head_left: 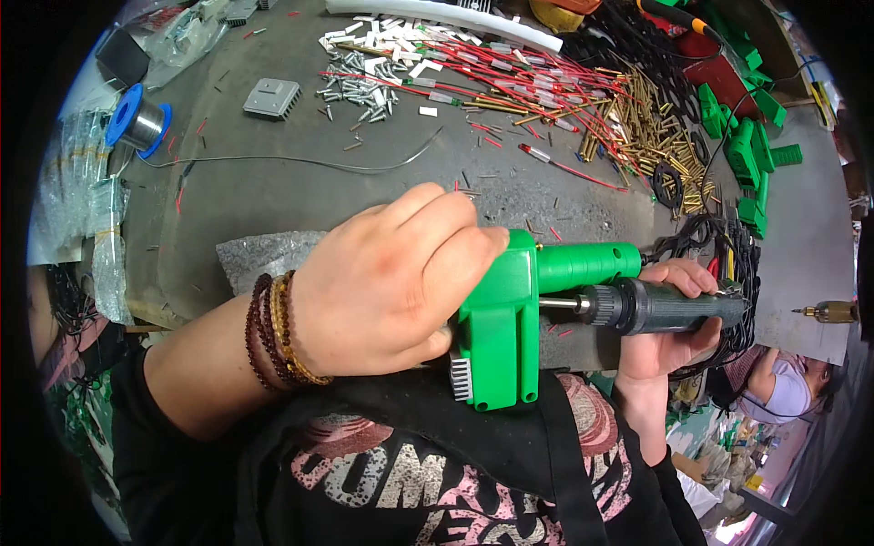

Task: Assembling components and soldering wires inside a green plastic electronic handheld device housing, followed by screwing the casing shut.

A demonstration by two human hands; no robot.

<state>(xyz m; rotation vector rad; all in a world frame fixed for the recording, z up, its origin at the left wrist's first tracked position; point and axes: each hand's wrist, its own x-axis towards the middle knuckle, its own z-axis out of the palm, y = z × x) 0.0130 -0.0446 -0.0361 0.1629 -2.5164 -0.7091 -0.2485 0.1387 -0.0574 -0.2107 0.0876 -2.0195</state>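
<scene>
A grey workbench (273,196) fills the upper part of the view, seen from above, with the person's black printed top along the lower edge. Across the far right of the bench lies a wide scatter of red wires (537,77) and thin brass tubes (651,127), with a cluster of green plastic parts (751,150) beyond them at the right edge. Near the top centre sits a small pile of screws (360,96) beside white plastic bits (382,41).

In front of the chest, just above the near edge of the bench, both hands hold the work. The left hand (387,287), with dark and amber bead bracelets (278,332) at the wrist, is clamped around a green plastic housing (501,332) shaped like a pistol. The housing's thick grip hangs downward toward the person, and its rounded barrel runs level, pointing to the right. A small metal comb of fins shows at the lower left of the grip, just under the fingers.

The right hand (669,341) is closed around a dark green electric screwdriver (660,307). Its long axis lies level, left to right, just below the green barrel and parallel to it. Its metal tip points left and meets the side of the housing.

Farther off on the bench, at the upper left, a blue spool of solder wire (137,118) stands near a small grey finned block (271,97), and a loose strand of wire (300,162) trails across the grey surface.
</scene>
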